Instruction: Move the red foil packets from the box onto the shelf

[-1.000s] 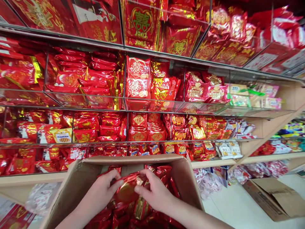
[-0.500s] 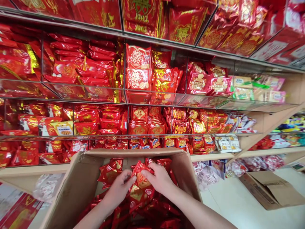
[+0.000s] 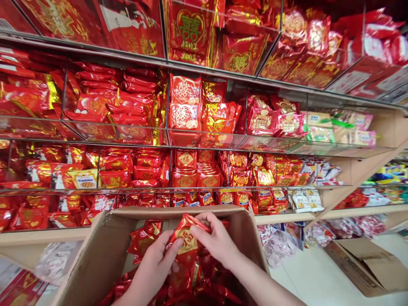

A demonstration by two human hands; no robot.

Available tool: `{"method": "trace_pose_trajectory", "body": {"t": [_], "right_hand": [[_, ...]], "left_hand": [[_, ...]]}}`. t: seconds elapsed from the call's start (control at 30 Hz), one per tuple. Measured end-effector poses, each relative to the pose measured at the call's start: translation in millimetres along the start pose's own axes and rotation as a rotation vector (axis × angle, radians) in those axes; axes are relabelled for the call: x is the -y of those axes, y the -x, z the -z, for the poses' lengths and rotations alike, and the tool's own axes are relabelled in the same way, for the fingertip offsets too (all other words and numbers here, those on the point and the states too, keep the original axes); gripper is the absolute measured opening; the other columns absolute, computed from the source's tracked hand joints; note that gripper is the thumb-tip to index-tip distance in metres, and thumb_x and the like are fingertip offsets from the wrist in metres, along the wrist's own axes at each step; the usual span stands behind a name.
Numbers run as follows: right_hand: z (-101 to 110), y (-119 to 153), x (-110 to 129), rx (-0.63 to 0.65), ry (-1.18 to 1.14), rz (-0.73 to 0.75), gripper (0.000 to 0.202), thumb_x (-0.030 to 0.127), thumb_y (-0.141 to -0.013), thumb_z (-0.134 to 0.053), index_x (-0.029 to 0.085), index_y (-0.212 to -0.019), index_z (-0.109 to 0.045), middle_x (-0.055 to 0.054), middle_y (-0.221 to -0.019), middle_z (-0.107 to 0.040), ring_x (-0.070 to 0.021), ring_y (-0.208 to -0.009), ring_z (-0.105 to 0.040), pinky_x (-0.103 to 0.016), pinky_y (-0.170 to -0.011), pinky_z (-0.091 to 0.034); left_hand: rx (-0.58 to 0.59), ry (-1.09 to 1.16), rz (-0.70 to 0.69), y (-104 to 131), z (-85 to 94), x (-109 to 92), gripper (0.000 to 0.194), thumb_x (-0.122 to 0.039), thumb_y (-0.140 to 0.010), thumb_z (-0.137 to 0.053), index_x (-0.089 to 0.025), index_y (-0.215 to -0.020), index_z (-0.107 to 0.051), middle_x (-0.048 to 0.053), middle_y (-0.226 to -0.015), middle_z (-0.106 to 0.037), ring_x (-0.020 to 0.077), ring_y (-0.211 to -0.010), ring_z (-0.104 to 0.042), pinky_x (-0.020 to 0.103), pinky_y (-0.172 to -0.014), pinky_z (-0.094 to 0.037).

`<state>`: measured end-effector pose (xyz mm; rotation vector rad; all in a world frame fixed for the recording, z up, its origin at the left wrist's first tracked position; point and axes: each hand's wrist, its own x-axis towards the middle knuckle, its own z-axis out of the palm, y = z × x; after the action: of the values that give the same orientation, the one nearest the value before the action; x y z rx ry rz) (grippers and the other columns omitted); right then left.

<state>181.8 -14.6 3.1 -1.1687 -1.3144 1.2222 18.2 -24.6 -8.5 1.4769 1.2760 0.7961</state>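
Both hands hold a red packet [image 3: 187, 240] with a gold emblem, raised over an open cardboard box [image 3: 108, 246]. My left hand [image 3: 159, 255] grips its left edge, thumb on the front. My right hand [image 3: 216, 238] pinches its upper right side, with the thumb near the emblem. Many more red packets [image 3: 145, 238] lie loose inside the box, below and around my hands. Those under my wrists are partly hidden.
Behind the box rise shelves with clear dividers, filled with red packets [image 3: 185, 176]. Wrapped goods in clear bags [image 3: 277, 244] lie under the right shelf. A flattened-looking carton [image 3: 366, 263] is on the floor at the right.
The packet has come up a little out of the box, and my left hand has closed on its left side. The view has tilted slightly, so the shelves appear lower.
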Motion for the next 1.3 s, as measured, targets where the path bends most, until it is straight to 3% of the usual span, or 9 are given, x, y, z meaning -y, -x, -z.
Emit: {"method": "trace_pose_trajectory", "body": {"t": [0.17, 0.3, 0.5, 0.57, 0.67, 0.77, 0.97, 1.13, 1.3], "right_hand": [[12, -10, 15, -0.003, 0.314, 0.266, 0.033, 0.042, -0.082, -0.045, 0.018, -0.058, -0.046, 0.004, -0.054, -0.042, -0.0094, -0.053, -0.038, -0.021, -0.052, -0.031], [1, -10, 14, -0.207, 0.35, 0.263, 0.037, 0.043, -0.086, -0.036, 0.019, -0.058, -0.041, 0.004, -0.054, -0.041, -0.0096, -0.053, -0.037, -0.022, -0.051, -0.03], [-12, -6, 9, -0.308, 0.294, 0.244, 0.037, 0.043, -0.086, -0.034, 0.02, -0.058, -0.042, 0.002, -0.053, -0.043, -0.0108, -0.052, -0.038, -0.023, -0.051, -0.032], [-12, -2, 13, -0.269, 0.22, 0.253, 0.036, 0.043, -0.086, -0.037, 0.02, -0.06, -0.044, 0.002, -0.055, -0.045, -0.0109, -0.053, -0.04, -0.022, -0.052, -0.034], [-5, 1, 27, 0.021, 0.087, 0.228, 0.025, 0.042, -0.08, -0.049, 0.019, -0.071, -0.053, 0.002, -0.064, -0.052, -0.0111, -0.06, -0.047, -0.021, -0.055, -0.039], [11, -13, 46, 0.152, 0.058, 0.155, 0.024, 0.042, -0.075, -0.057, 0.018, -0.072, -0.055, 0.003, -0.062, -0.053, -0.0098, -0.056, -0.048, -0.02, -0.05, -0.04], [47, -113, 68, -0.228, 0.12, 0.044, 0.018, 0.034, -0.078, -0.051, 0.017, -0.073, -0.051, 0.003, -0.056, -0.053, -0.007, -0.039, -0.047, -0.018, -0.034, -0.037], [33, -189, 73, -0.255, 0.28, 0.089, 0.008, 0.022, -0.077, -0.051, 0.016, -0.08, -0.056, -0.001, -0.072, -0.061, -0.0103, -0.056, -0.057, -0.022, -0.051, -0.049], [13, -209, 66, -0.35, 0.565, 0.106, 0.019, 0.019, -0.069, -0.061, 0.015, -0.087, -0.059, -0.008, -0.088, -0.063, -0.0217, -0.089, -0.058, -0.033, -0.077, -0.046]], "left_hand": [[-0.128, -0.008, -0.091, -7, 4.4, -22, 0.029, -0.045, -0.067, -0.061, -0.022, -0.084, -0.058, -0.006, -0.059, -0.059, 0.0123, -0.047, -0.053, 0.022, -0.048, -0.042], [-0.418, 0.258, -0.07, -12, -9.2, -25, 0.03, -0.051, -0.076, -0.046, -0.022, -0.071, -0.049, -0.005, -0.061, -0.056, 0.0136, -0.06, -0.053, 0.022, -0.056, -0.044], [-0.523, 0.081, -0.098, -19, -5.3, -26, 0.031, -0.05, -0.076, -0.046, -0.022, -0.062, -0.048, -0.005, -0.056, -0.047, 0.0128, -0.057, -0.044, 0.022, -0.055, -0.036], [-0.534, 0.047, -0.119, -21, 1.9, -28, 0.032, -0.05, -0.076, -0.045, -0.022, -0.061, -0.047, -0.005, -0.055, -0.046, 0.0129, -0.056, -0.043, 0.022, -0.055, -0.036], [-0.555, -0.009, -0.159, -21, 16.3, -30, 0.034, -0.051, -0.076, -0.044, -0.022, -0.059, -0.045, -0.006, -0.054, -0.044, 0.0125, -0.056, -0.043, 0.022, -0.054, -0.037], [-0.471, 0.041, -0.165, -16, 32.6, -25, 0.034, -0.055, -0.078, -0.039, -0.023, -0.071, -0.048, -0.006, -0.057, -0.049, 0.0126, -0.053, -0.047, 0.022, -0.05, -0.039], [-0.273, 0.087, -0.03, -2, 42.9, 8, 0.036, -0.055, -0.072, -0.051, -0.025, -0.092, -0.048, -0.008, -0.055, -0.051, 0.0116, -0.044, -0.049, 0.022, -0.044, -0.039], [-0.127, 0.028, -0.022, 1, 36.1, 25, 0.032, -0.051, -0.076, -0.046, -0.025, -0.095, -0.045, -0.008, -0.054, -0.049, 0.0122, -0.048, -0.049, 0.022, -0.048, -0.041], [-0.098, -0.054, -0.002, 4, 39.0, 26, 0.031, -0.049, -0.078, -0.043, -0.023, -0.095, -0.046, -0.008, -0.055, -0.045, 0.0135, -0.053, -0.048, 0.024, -0.053, -0.041]]}}
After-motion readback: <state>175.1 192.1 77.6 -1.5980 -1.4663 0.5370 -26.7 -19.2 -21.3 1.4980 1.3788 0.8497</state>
